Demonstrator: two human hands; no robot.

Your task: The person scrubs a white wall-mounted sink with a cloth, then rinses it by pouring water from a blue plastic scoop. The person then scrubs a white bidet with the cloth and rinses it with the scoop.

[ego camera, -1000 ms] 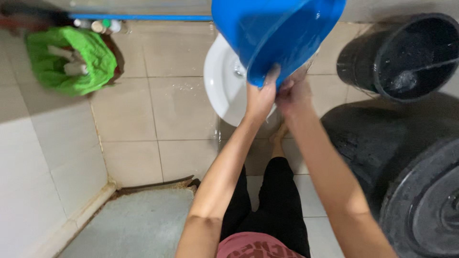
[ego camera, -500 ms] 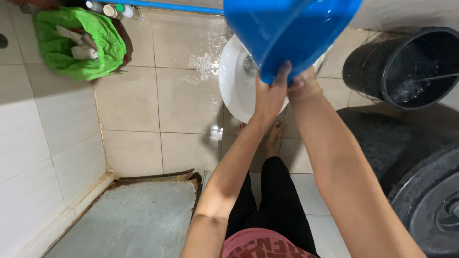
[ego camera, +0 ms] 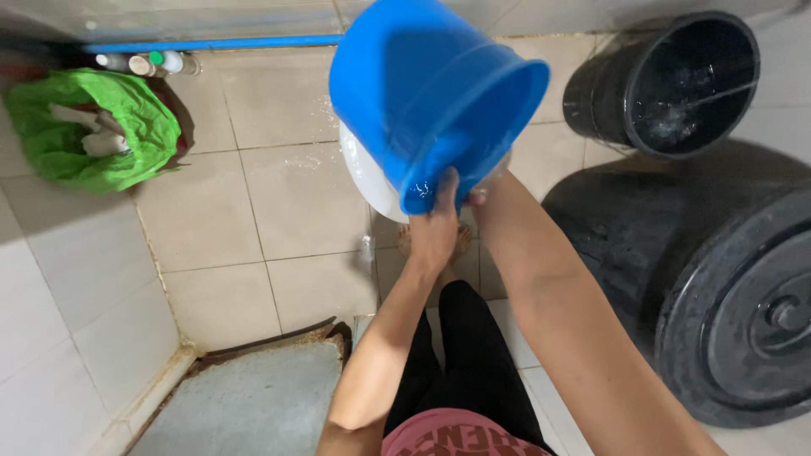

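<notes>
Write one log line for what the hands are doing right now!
left hand: grips blue bucket rim | right hand: at rim, mostly hidden | bucket: tipped over white bowl

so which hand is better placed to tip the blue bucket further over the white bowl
Left. The left hand visibly grips the blue bucket at its base edge, over the white bowl. The right hand is mostly hidden behind the bucket.

bucket (ego camera: 431, 93) over toilet bowl (ego camera: 365, 179) (bag (ego camera: 89, 127) left, barrel (ego camera: 676, 80) right).
</notes>
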